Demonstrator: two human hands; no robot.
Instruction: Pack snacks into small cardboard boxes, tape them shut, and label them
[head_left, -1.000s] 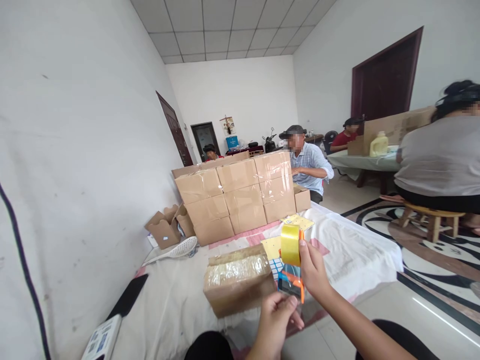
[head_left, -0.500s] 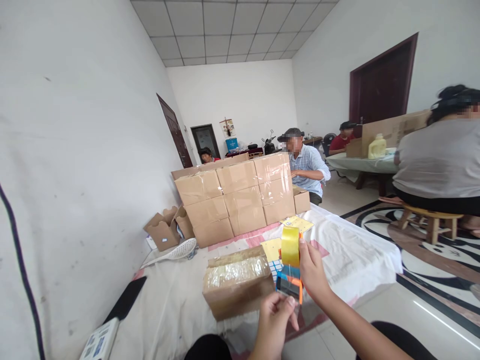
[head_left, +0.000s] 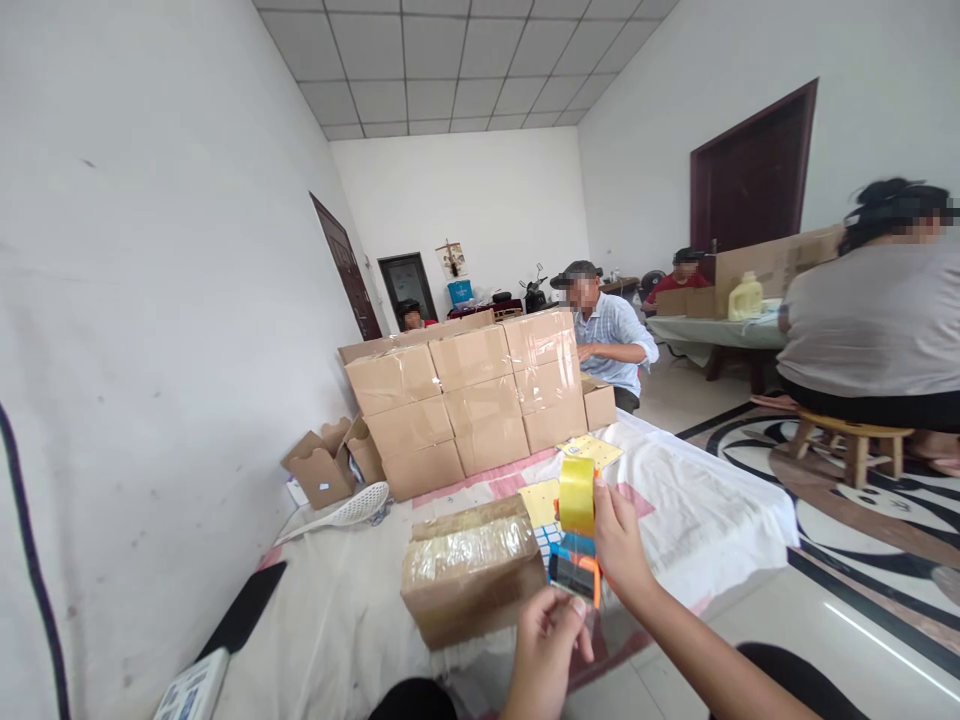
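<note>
My right hand (head_left: 621,535) is wrapped round a tape dispenser (head_left: 576,572) with an orange and blue frame and a yellow roll of tape (head_left: 577,497) at its top. Just below its cutting end, my left hand (head_left: 551,630) pinches with thumb and finger, seemingly on the clear loose end of the tape. To the left of both hands lies a cardboard box (head_left: 472,575), its top covered with shiny tape. Part of the dispenser's handle is hidden by my right fingers.
Taped cardboard boxes (head_left: 480,400) are stacked at the table's back. Left of them are an open carton (head_left: 322,468) and a white perforated scoop (head_left: 360,507). A yellow sheet (head_left: 592,450) lies by the stack. A co-worker (head_left: 611,330) sits beyond; another person (head_left: 874,300) sits right.
The view has shifted slightly. Both hands keep nearly the same pose on the dispenser and at its tape end; the box has not visibly moved on the table.
</note>
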